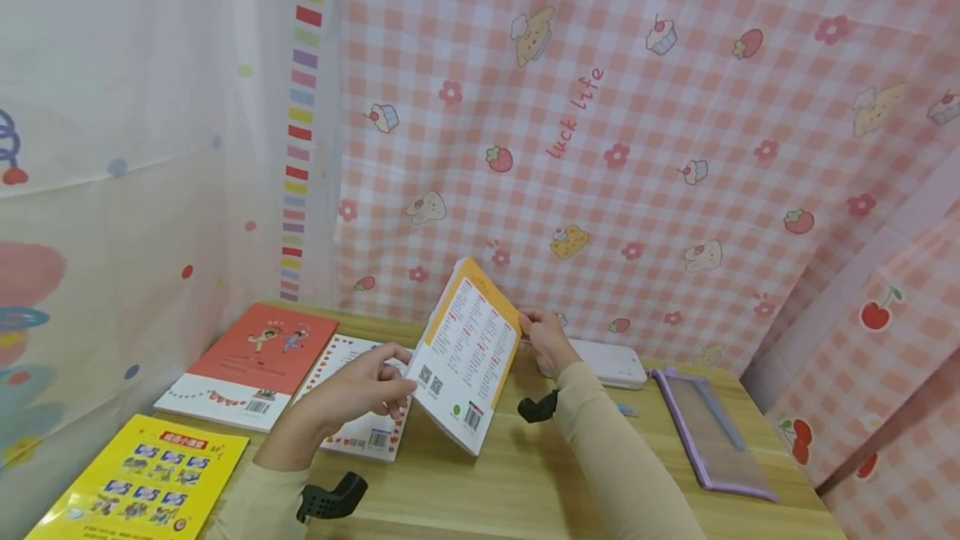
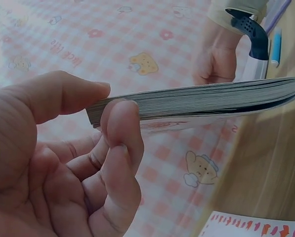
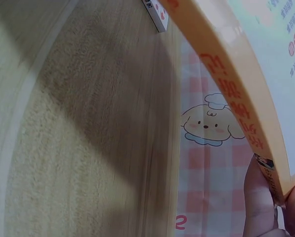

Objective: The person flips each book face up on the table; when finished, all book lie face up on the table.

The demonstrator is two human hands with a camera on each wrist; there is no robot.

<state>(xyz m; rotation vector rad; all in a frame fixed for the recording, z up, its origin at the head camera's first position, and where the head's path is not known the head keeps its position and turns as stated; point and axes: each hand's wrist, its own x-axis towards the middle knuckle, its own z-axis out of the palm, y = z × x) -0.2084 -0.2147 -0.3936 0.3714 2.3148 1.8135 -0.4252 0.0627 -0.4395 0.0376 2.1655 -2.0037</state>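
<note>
Between both hands a paperback book (image 1: 472,357) is held up, tilted, over the table. Its back cover is white and orange with columns of print, two QR codes and a barcode. My left hand (image 1: 363,390) pinches the page-edge side; in the left wrist view its thumb (image 2: 83,94) lies on one cover, with bent fingers at the other side. On the opposite side my right hand (image 1: 551,338) grips the book near a corner of the orange spine (image 3: 231,84), which carries red lettering.
On the wooden table (image 1: 517,498), a red-and-white book (image 1: 258,348), a white book with a heart border (image 1: 348,437) and a yellow book (image 1: 150,482) lie left. To the right are a white case (image 1: 611,363), a small blue item (image 1: 627,411) and a purple-edged pouch (image 1: 712,448). Checked cloth hangs behind.
</note>
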